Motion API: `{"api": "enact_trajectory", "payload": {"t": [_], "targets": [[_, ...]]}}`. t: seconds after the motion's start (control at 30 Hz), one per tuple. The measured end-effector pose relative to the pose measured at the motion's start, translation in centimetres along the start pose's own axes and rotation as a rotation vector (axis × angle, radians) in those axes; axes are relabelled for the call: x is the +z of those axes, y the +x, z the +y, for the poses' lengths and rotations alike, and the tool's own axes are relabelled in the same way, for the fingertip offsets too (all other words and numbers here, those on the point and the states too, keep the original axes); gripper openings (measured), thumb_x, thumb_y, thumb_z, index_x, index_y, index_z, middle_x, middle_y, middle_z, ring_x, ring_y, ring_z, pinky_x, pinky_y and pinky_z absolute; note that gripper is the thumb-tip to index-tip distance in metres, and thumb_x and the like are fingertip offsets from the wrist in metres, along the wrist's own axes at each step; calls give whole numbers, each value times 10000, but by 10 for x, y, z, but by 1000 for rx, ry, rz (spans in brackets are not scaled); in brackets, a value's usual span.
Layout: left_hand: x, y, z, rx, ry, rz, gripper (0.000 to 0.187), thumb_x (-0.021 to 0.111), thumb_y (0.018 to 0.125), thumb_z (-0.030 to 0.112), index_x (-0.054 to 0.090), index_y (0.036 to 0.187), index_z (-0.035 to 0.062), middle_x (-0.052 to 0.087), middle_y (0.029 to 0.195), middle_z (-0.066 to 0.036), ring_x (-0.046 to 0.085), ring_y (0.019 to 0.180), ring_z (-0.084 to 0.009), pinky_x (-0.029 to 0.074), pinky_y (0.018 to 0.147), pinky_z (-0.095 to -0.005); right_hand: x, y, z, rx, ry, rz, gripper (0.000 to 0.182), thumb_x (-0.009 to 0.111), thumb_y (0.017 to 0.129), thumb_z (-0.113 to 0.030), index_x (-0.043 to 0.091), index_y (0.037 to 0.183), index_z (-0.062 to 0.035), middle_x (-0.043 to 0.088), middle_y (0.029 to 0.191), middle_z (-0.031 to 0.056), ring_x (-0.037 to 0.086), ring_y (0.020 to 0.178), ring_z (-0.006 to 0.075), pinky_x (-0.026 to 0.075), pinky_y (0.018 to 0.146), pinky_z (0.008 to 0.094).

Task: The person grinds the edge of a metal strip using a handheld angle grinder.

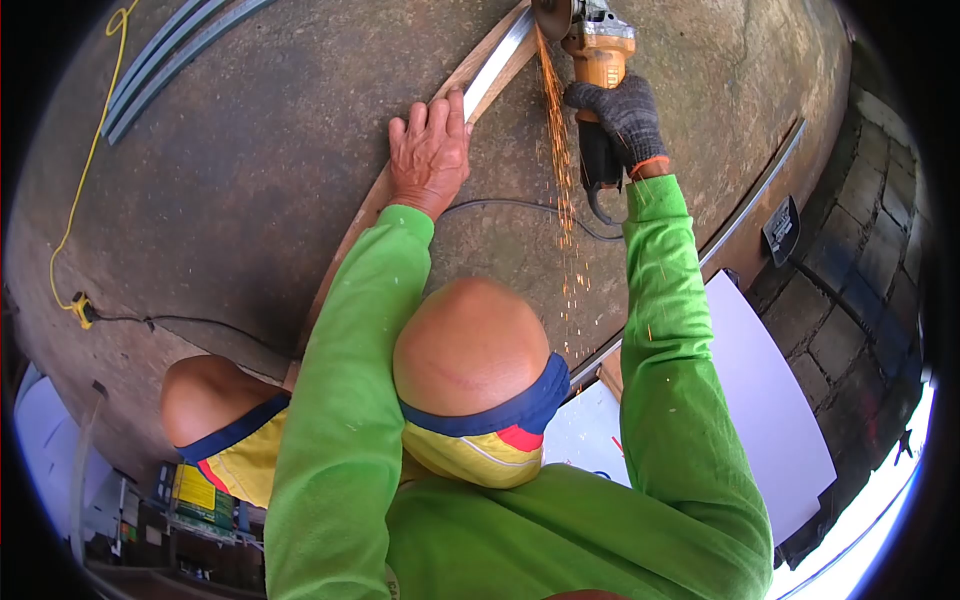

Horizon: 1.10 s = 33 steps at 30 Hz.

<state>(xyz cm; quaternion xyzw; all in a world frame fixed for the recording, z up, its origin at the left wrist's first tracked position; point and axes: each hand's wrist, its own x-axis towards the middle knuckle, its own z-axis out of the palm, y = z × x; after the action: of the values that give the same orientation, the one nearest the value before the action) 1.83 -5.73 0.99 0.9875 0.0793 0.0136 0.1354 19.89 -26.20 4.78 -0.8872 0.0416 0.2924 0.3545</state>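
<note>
An orange angle grinder (600,58) is at the top, its black handle below. My right hand (625,118), in a dark grey glove, is wrapped round the grinder's body. Its disc (552,15) meets the far end of a shiny metal bar (497,65), and orange sparks (557,140) stream down from there. The bar lies on a wooden board (365,215). My bare left hand (430,155) presses on the near end of the bar and on the board, its fingers pointing forward.
Grey metal bars (180,62) lie at the upper left on the concrete floor (230,180). A yellow cord (75,200) joins a black cable at the left. On the right are a long metal bar (755,195), a white panel (765,400) and a block wall (840,330).
</note>
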Motion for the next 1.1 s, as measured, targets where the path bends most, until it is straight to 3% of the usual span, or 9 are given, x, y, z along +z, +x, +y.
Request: {"api": "enact_trajectory", "payload": {"t": [0.47, 0.77, 0.97, 1.1], "targets": [[0, 1, -1, 7, -17, 18, 550, 661, 954, 277, 510, 1438, 61, 539, 1064, -70, 524, 995, -255, 385, 826, -424, -2, -11, 9, 14, 15, -36, 444, 895, 687, -264, 714, 995, -1, 737, 839, 94, 725, 703, 195, 598, 662, 339], [-1, 1, 0, 8, -11, 15, 535, 663, 951, 270, 519, 1421, 61, 540, 1063, -73, 526, 992, -259, 384, 822, -427, -5, -9, -7, -17, -125, -16, 506, 882, 664, -373, 727, 1000, -27, 746, 825, 115, 736, 735, 232, 598, 704, 368], [-1, 1, 0, 11, -22, 24, 552, 665, 950, 272, 507, 1437, 64, 540, 1062, -71, 527, 990, -256, 386, 822, -426, -4, 2, 1, -32, -34, -5, 517, 888, 656, -373, 726, 999, -22, 747, 824, 118, 736, 728, 229, 598, 707, 366], [0, 1, 0, 10, -19, 25, 557, 666, 951, 274, 502, 1444, 70, 539, 1060, -67, 527, 992, -253, 387, 821, -425, -4, -4, -7, -61, -57, -4, 474, 898, 694, -281, 705, 1005, 20, 729, 819, 109, 736, 688, 211, 611, 640, 344]]}}
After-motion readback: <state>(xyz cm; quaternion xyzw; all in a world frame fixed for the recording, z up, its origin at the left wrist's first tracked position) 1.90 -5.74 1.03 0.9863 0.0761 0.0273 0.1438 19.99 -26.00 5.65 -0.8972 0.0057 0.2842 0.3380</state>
